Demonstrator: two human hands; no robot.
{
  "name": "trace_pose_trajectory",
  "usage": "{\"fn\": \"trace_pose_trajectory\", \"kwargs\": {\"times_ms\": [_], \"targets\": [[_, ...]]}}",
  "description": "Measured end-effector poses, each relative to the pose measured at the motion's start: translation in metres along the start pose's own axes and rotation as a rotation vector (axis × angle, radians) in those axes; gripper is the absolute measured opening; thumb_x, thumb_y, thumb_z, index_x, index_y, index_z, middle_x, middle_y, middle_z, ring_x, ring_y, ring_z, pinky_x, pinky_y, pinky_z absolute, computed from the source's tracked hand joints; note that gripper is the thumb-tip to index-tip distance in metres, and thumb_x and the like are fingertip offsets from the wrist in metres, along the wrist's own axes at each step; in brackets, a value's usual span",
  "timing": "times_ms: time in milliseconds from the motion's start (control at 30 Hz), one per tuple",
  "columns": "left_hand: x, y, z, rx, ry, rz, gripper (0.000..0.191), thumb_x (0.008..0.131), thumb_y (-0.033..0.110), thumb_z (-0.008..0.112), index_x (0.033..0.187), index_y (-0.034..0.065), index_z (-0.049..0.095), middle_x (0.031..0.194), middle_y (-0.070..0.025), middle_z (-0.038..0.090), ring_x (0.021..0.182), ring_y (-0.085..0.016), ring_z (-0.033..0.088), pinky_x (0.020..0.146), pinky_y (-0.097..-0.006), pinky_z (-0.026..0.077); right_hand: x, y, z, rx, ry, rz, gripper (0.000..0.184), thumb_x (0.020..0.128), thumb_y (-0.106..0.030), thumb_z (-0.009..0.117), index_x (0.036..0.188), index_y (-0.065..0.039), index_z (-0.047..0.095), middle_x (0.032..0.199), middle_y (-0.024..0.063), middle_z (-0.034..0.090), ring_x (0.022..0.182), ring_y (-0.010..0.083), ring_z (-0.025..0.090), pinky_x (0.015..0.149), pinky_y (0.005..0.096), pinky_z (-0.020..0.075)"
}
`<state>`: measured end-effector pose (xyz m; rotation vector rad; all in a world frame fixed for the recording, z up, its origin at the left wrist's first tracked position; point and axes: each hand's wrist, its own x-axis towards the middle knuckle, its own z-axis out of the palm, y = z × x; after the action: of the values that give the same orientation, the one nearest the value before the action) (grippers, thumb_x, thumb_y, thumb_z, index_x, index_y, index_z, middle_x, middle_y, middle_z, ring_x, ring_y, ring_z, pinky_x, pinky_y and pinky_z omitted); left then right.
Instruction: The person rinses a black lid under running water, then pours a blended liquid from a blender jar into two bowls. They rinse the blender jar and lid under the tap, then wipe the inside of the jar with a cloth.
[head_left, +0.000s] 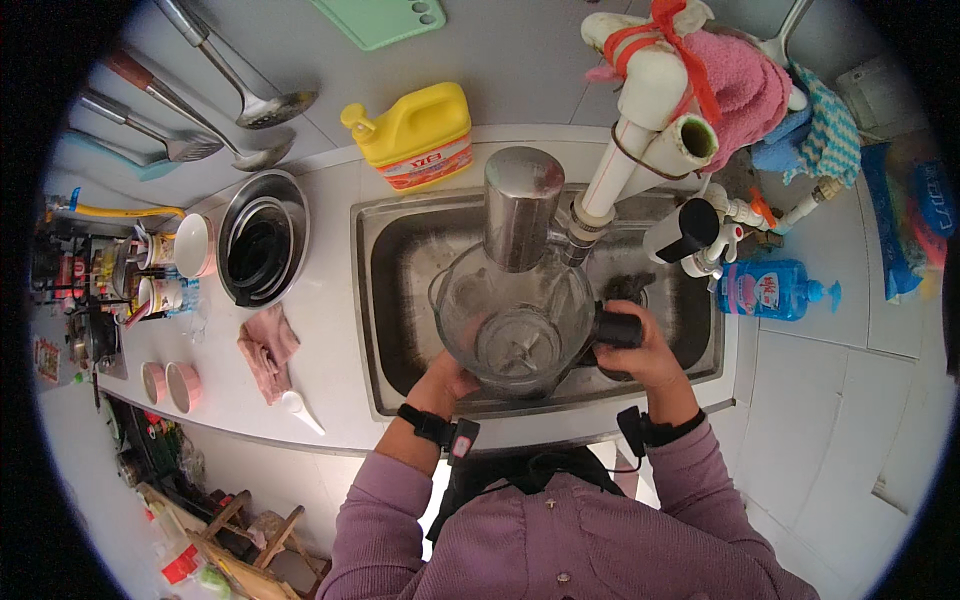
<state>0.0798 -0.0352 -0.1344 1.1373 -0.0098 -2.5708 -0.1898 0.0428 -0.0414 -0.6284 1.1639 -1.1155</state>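
A clear blender jug (517, 330) with blades at its base is held over the near part of a stainless steel sink (361, 300). My right hand (645, 349) grips its black handle (619, 329). Against the jug's lower left side rests my left hand (452, 375), its fingers partly hidden behind the clear wall. A metal faucet-mounted cylinder (524, 206) hangs over the jug's far rim. Whether water is running cannot be told. Near my right hand, a dark drain fitting (628, 289) shows in the sink.
Behind the sink stand a yellow detergent jug (420, 139) and white pipes (615, 169). A blue soap bottle (772, 290) is at the right. On the left counter are nested bowls (298, 225), a pink cloth (268, 349), a white spoon (301, 411) and small pink bowls (184, 388).
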Motion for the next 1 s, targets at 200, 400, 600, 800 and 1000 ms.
{"fn": "trace_pose_trajectory", "kwargs": {"times_ms": [200, 400, 600, 800, 1000], "targets": [[0.004, -0.007, -0.012, -0.153, 0.071, 0.148, 0.048, 0.098, 0.036, 0.053, 0.136, 0.0089, 0.048, 0.134, -0.0089, 0.055, 0.12, -0.026, 0.053, 0.1, -0.042, 0.047, 0.032, -0.014, -0.01, -0.233, 0.008, 0.034, 0.04, 0.065, -0.001, 0.065, 0.103, -0.005, 0.05, 0.091, 0.0002, 0.053, 0.082, 0.0098, 0.053, 0.072, 0.0263, 0.0456], [-0.002, -0.005, -0.007, -0.188, 0.056, 0.406, 0.049, 0.097, 0.035, 0.054, 0.136, 0.0073, 0.048, 0.135, -0.0089, 0.053, 0.12, -0.027, 0.053, 0.101, -0.0408, 0.046, 0.056, -0.02, 0.006, -0.435, 0.14, -0.102, 0.061, 0.069, 0.002, 0.059, 0.129, -0.007, 0.049, 0.101, 0.0017, 0.053, 0.083, 0.0113, 0.05, 0.075, 0.0248, 0.0409], [-0.013, 0.001, -0.002, -0.257, 0.222, 0.488, 0.049, 0.1, 0.04, 0.044, 0.136, 0.0077, 0.047, 0.138, -0.0089, 0.05, 0.127, -0.026, 0.045, 0.109, -0.041, 0.033, 0.073, -0.027, 0.016, -0.414, 0.164, 0.056, 0.042, 0.07, 0.007, 0.057, 0.109, -0.009, 0.052, 0.095, -0.0004, 0.049, 0.087, 0.0123, 0.047, 0.079, 0.0218, 0.0373], [-0.013, 0.01, -0.018, -0.21, 0.301, 0.576, 0.051, 0.101, 0.042, 0.04, 0.138, 0.006, 0.045, 0.142, -0.0078, 0.047, 0.131, -0.026, 0.042, 0.112, -0.041, 0.027, 0.116, 0.003, 0.004, -0.317, 0.168, 0.09, 0.052, 0.077, 0.006, 0.057, 0.126, -0.01, 0.054, 0.118, 0.0035, 0.057, 0.105, 0.0157, 0.053, 0.093, 0.0277, 0.0402], [-0.003, 0.013, -0.028, -0.225, 0.179, 0.664, 0.052, 0.101, 0.042, 0.039, 0.139, 0.0059, 0.044, 0.144, -0.0078, 0.045, 0.133, -0.025, 0.039, 0.114, -0.0405, 0.025, 0.131, -0.01, 0.004, -0.553, -0.047, -0.21, 0.052, 0.087, -0.005, 0.065, 0.135, -0.008, 0.047, 0.121, 0.0024, 0.055, 0.105, 0.0137, 0.052, 0.096, 0.0295, 0.0411]]}}
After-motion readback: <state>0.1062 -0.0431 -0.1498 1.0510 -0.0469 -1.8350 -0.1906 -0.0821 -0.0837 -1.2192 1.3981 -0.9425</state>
